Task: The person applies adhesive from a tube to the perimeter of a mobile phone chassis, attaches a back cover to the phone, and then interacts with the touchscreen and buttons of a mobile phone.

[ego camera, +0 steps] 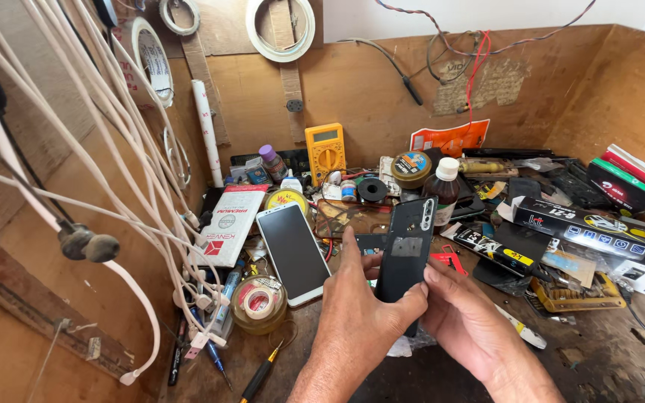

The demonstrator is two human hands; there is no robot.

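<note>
I saw both hands closed on the black phone back cover (406,250), held upright above the cluttered tabletop (606,351). The left hand (360,321) pinched its lower edge; the right hand (460,317) steadied its side. I judged it light, thin, slightly flexible and crackable, best gripped by its edges. A white-framed phone (293,252) lay just left.

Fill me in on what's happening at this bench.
A person holds a dark phone back cover upright over a cluttered wooden bench, inner side facing the camera. The left hand grips its lower left edge; the right hand steadies the right edge. A white-framed phone lies screen up just left of them, with a yellow multimeter standing behind.
</note>
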